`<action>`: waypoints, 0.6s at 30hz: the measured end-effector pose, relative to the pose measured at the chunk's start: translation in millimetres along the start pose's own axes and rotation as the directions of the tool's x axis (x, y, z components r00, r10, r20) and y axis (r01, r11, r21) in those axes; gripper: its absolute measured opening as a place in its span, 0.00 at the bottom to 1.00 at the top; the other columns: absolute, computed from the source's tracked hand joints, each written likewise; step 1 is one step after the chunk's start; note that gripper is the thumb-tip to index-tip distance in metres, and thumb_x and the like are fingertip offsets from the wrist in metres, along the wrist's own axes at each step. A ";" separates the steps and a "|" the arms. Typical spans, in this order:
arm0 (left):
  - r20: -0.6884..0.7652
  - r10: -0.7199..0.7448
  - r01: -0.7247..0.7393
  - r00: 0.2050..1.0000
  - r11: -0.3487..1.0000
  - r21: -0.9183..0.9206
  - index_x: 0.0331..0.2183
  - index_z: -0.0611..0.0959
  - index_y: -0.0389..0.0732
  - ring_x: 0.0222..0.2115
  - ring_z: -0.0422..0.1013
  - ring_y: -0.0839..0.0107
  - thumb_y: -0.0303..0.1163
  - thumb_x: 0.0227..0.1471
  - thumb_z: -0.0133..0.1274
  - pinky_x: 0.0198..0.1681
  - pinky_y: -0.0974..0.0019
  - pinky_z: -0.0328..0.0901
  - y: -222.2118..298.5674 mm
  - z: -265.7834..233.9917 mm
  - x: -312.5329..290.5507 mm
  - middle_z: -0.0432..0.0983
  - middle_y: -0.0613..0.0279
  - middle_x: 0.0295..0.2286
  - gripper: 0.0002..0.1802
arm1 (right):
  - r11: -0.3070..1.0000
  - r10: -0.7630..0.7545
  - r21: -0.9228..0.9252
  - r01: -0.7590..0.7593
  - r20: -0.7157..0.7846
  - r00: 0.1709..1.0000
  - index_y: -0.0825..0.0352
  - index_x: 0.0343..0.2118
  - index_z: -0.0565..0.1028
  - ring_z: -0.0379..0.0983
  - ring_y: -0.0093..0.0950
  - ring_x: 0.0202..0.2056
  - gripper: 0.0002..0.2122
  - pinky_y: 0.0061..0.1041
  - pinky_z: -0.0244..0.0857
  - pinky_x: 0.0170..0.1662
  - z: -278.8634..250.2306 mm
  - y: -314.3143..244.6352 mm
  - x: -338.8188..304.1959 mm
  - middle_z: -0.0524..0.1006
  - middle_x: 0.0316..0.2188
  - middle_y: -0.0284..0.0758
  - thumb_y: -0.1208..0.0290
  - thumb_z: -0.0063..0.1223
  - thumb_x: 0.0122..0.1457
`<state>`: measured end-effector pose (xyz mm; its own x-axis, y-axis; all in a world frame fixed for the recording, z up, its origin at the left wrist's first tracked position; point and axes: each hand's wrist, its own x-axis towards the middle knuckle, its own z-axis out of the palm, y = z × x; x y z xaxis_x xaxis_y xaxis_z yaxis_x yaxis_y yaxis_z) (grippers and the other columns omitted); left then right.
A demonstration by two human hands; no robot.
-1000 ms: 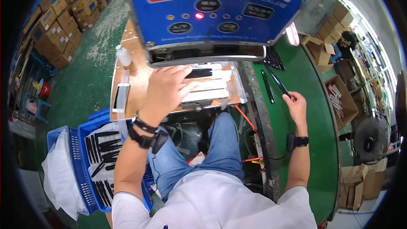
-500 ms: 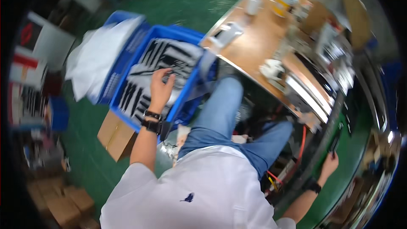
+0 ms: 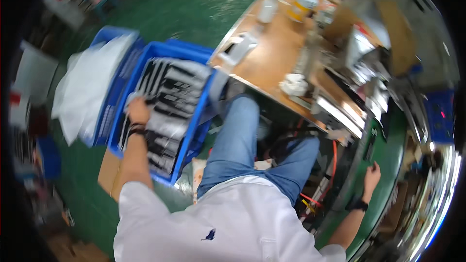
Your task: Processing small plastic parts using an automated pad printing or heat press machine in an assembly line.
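- Reaching with the left hand (image 3: 139,111) into the left side of a blue basket (image 3: 193,126), left of frame centre; fingers bent in at the white liner (image 3: 167,127), but too blurred to tell how far open or whether gripping anything.
- Lying in that basket, in rows on the liner: slim black pieces (image 3: 167,98).
- Resting the right hand (image 3: 372,177) at the lower right of the frame, above a green-topped bench (image 3: 394,143), fingers partly open and loosely bent, seemingly around nothing.
- Lying just beyond those fingertips: a dark strip (image 3: 370,149); cannot tell whether touching them.
- Standing left of the first basket: a second blue basket (image 3: 110,109), heaped with white sheeting (image 3: 87,85).
- Placed on a wooden bench (image 3: 272,65), upper centre: a white bottle (image 3: 267,10), a yellow-and-white tub (image 3: 302,6) and a crumpled white wad (image 3: 293,85).
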<state>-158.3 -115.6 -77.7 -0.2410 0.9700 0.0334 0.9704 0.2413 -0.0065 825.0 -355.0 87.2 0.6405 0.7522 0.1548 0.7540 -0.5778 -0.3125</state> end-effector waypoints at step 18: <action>-0.524 0.270 -0.555 0.808 0.647 -0.523 0.51 0.81 0.35 0.47 0.74 0.57 0.21 0.56 0.61 0.54 0.61 0.68 185.3 -179.7 -13.7 0.77 0.51 0.46 0.20 | 0.716 -0.571 0.539 0.444 0.084 0.817 0.66 0.50 0.80 0.73 0.26 0.30 0.17 0.26 0.69 0.35 -49.0 -332.9 28.3 0.78 0.38 0.34 0.67 0.66 0.60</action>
<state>27.4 -89.7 100.3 0.0753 0.8326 0.5487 0.7688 -0.3989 0.4998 599.2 -156.9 241.6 0.0807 0.9708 0.2260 0.7457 0.0916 -0.6599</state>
